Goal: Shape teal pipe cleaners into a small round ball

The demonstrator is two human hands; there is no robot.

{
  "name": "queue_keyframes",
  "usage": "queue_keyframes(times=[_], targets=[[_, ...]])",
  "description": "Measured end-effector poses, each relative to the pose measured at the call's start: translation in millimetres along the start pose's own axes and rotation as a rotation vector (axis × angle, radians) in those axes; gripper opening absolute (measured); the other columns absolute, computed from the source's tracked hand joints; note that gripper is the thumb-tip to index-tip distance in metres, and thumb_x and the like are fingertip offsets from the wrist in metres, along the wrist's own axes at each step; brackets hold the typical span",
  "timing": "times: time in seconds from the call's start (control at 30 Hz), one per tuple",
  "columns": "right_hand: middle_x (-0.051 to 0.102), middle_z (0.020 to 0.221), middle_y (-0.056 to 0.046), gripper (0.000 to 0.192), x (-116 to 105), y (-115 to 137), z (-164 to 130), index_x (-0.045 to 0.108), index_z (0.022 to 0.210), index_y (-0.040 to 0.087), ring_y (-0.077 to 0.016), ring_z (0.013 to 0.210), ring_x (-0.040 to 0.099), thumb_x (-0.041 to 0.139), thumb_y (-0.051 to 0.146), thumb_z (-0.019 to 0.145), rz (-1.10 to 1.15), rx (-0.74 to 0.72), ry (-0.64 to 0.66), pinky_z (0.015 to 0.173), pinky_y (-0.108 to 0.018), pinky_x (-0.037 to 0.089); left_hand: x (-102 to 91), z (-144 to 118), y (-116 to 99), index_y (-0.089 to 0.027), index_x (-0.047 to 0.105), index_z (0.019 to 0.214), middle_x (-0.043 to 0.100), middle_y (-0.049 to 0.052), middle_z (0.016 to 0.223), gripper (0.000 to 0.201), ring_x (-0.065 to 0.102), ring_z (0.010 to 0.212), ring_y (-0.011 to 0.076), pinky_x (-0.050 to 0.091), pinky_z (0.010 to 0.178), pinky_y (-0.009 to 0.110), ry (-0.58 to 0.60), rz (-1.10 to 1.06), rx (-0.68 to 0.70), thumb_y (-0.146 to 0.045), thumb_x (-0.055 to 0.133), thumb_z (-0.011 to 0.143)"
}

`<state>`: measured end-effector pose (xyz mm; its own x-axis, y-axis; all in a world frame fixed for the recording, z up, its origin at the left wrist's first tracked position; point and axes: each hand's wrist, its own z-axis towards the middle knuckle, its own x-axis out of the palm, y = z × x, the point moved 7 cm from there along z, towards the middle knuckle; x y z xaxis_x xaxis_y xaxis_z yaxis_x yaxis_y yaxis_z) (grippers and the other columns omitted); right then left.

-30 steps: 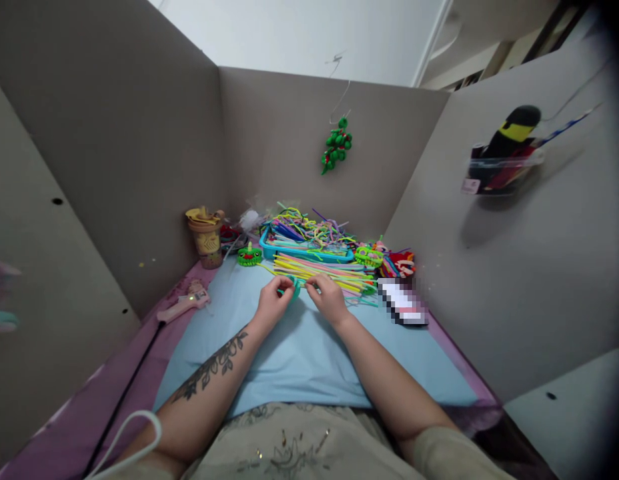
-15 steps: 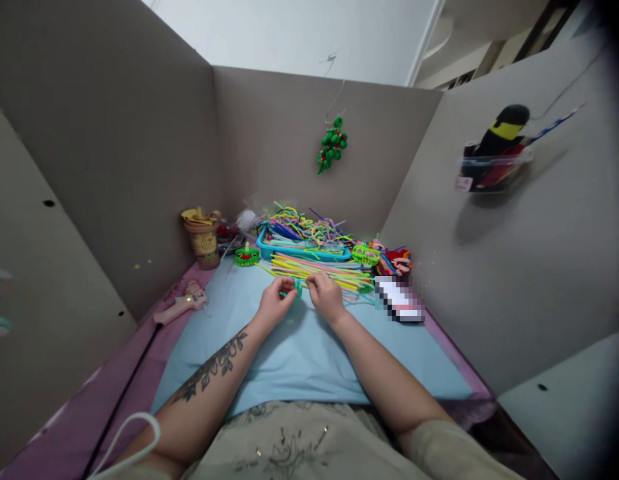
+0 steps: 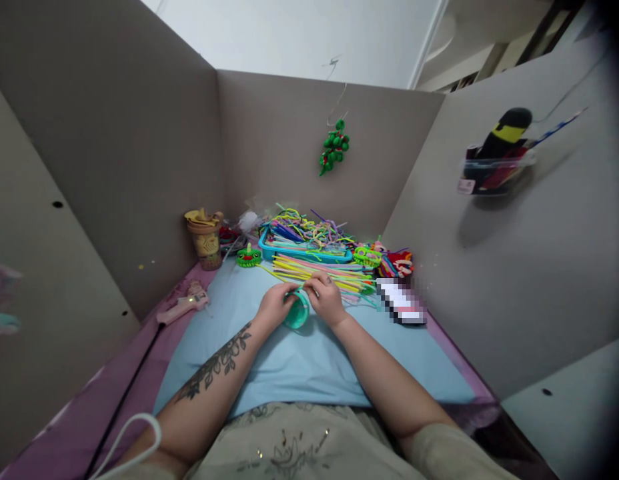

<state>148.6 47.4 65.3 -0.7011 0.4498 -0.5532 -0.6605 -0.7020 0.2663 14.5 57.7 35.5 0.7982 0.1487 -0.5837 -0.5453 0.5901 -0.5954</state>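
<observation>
My left hand has its fingers closed around the left edge of a teal ring-shaped piece, which looks like coiled pipe cleaner. At the upper right of that piece, my right hand is closed in a pinch on a strand of it; the fingertips partly hide the strand. Just beyond both hands lies a row of straight yellow, pink and pale pipe cleaners. Behind the row stands a blue tray heaped with loose, bent pipe cleaners in many colours.
A green face-like craft piece and a brown cup stand at the left. Nearer lies a pink glue gun with a black cord. A phone rests at the right. Grey panels surround the table, with a clear holder on the right one.
The teal piece has turned so its round, open shape now shows below my fingers; before, it was mostly hidden. Both hands stay close together in nearly the same spot.
</observation>
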Motion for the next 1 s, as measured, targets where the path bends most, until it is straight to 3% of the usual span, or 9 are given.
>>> queue_keyframes(times=[0.2, 0.37, 0.57, 0.7, 0.8, 0.9, 1.0], targets=[[0.061, 0.091, -0.007, 0.017, 1.4, -3.8, -2.3, 0.063, 0.098, 0.023, -0.0185, 0.085, 0.058, 0.049, 0.024, 0.087, 0.027, -0.05, 0.022, 0.073, -0.03, 0.048, -8.1, -1.3, 5.6, -0.022, 0.067, 0.095, 0.069, 0.006, 0.096, 0.022, 0.062, 0.09, 0.0212, 0.047, 0.085, 0.036, -0.068, -0.018, -0.028, -0.019, 0.057, 0.076], [0.063, 0.081, -0.005, 0.019, -0.3, 1.1, -4.3, 0.066, 0.09, 0.025, -0.0155, 0.077, 0.058, 0.047, 0.022, 0.088, -0.078, -0.112, 0.045, 0.068, -0.026, 0.045, -5.5, -0.1, 7.4, -0.023, 0.068, 0.097, 0.07, 0.005, 0.096, 0.024, 0.063, 0.089, 0.02, 0.047, 0.083, 0.033, 0.029, -0.082, -0.069, -0.023, 0.057, 0.076], [0.065, 0.087, -0.005, 0.02, 4.7, 2.9, -7.6, 0.066, 0.086, 0.025, -0.0161, 0.083, 0.057, 0.048, 0.017, 0.085, -0.136, -0.159, 0.108, 0.072, -0.026, 0.043, 3.1, 1.1, 15.2, -0.02, 0.071, 0.091, 0.072, 0.002, 0.084, 0.024, 0.064, 0.076, 0.0186, 0.05, 0.075, 0.029, 0.226, -0.223, -0.178, -0.023, 0.058, 0.07], [0.065, 0.087, -0.006, 0.019, 9.6, 5.6, -9.4, 0.064, 0.084, 0.023, -0.0185, 0.082, 0.055, 0.049, 0.013, 0.081, -0.157, -0.164, 0.119, 0.07, -0.029, 0.042, 3.6, 1.2, 16.6, -0.019, 0.071, 0.087, 0.072, 0.002, 0.083, 0.022, 0.063, 0.076, 0.0186, 0.049, 0.073, 0.028, 0.263, -0.216, -0.171, -0.025, 0.057, 0.07], [0.064, 0.086, -0.007, 0.017, 7.8, 6.3, -7.1, 0.064, 0.084, 0.023, -0.0198, 0.084, 0.055, 0.049, 0.016, 0.082, -0.124, -0.118, 0.096, 0.073, -0.031, 0.043, -1.9, 2.0, 17.2, -0.021, 0.07, 0.089, 0.071, 0.003, 0.084, 0.021, 0.062, 0.078, 0.019, 0.048, 0.075, 0.03, 0.192, -0.132, -0.148, -0.025, 0.057, 0.073], [0.063, 0.09, -0.008, 0.013, 4.3, 4.4, -4.4, 0.063, 0.089, 0.022, -0.0201, 0.088, 0.057, 0.052, 0.023, 0.083, 0.037, -0.026, 0.067, 0.077, -0.033, 0.046, -18.2, 3.9, 12.2, -0.023, 0.07, 0.088, 0.068, 0.005, 0.09, 0.018, 0.059, 0.087, 0.0204, 0.045, 0.084, 0.034, -0.009, -0.016, -0.058, -0.021, 0.059, 0.073], [0.064, 0.087, -0.007, 0.021, 7.2, -1.0, -4.4, 0.06, 0.099, 0.021, -0.0177, 0.078, 0.061, 0.054, 0.034, 0.083, 0.343, 0.127, 0.086, 0.07, -0.032, 0.05, -36.7, 2.5, 7.8, -0.024, 0.071, 0.082, 0.061, 0.006, 0.1, 0.017, 0.055, 0.092, 0.0217, 0.043, 0.088, 0.037, -0.216, 0.088, -0.007, -0.015, 0.062, 0.069]])
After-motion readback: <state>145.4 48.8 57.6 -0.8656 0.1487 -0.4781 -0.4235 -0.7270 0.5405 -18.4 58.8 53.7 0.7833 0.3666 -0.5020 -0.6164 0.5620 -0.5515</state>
